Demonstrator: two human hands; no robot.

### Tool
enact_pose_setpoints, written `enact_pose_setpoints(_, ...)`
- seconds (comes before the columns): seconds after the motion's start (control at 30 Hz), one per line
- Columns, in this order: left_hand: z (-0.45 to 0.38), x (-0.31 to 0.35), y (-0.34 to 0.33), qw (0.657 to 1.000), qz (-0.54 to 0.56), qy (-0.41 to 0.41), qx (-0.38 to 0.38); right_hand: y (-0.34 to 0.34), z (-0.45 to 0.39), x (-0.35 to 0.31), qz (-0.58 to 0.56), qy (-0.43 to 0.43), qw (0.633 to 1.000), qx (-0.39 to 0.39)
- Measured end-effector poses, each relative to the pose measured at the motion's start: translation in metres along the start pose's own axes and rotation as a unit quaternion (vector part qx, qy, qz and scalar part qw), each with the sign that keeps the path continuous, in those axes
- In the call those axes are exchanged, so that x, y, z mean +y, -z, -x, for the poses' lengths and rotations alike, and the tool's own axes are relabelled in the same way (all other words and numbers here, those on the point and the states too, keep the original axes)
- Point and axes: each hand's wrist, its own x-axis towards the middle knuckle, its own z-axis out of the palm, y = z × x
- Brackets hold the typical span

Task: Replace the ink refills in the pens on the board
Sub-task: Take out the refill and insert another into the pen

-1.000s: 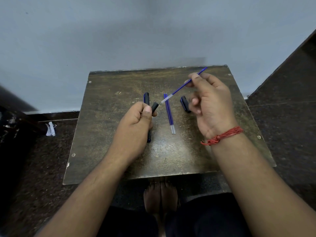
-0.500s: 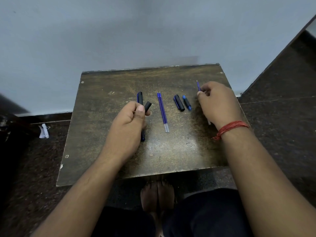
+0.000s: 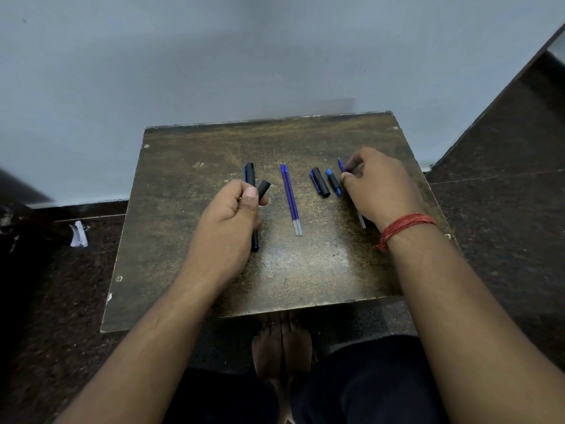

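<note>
A worn brown board (image 3: 305, 270) lies on the floor in front of me. My left hand (image 3: 227, 221) is shut on a black pen barrel (image 3: 263, 188), whose open end sticks out past my thumb. A capped black and blue pen (image 3: 250, 175) lies on the board under that hand. Two blue ink refills (image 3: 291, 198) lie side by side in the middle. To their right lie a black pen cap (image 3: 320, 182) and a small black and blue pen tip piece (image 3: 333, 182). My right hand (image 3: 379, 186) rests on the board, fingers shut on a blue refill (image 3: 342, 165) that lies flat beneath it.
A grey wall rises just behind the board. Dark speckled floor surrounds the board, with a crumpled white paper scrap (image 3: 78, 234) at the left. My bare feet (image 3: 282, 347) show below the board's near edge.
My right hand has brought the blue refill down from the air to the board's right side, beside the cap and tip piece. My left hand has kept its hold on the barrel.
</note>
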Motion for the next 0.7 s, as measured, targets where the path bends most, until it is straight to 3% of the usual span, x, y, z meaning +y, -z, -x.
enact_pose_setpoints(0.23,-0.001,-0.001,0.0,1.0,0.005,0.0,0.0,0.003,0.003,-0.003,-0.004,-0.004,1.0,0.003)
enact_pose_setpoints(0.4,-0.001,0.0,0.0,1.0,0.004,0.003,0.001,0.011,0.012,-0.017,-0.05,0.06,0.992,0.102)
enact_pose_setpoints(0.57,-0.001,0.004,-0.001,1.0,0.006,0.001,0.01,0.0,0.025,-0.037,0.038,0.157,0.987,0.026)
enact_pose_setpoints(0.7,-0.002,0.003,0.001,1.0,0.01,-0.002,0.018,-0.009,0.03,-0.046,0.085,0.177,0.981,-0.007)
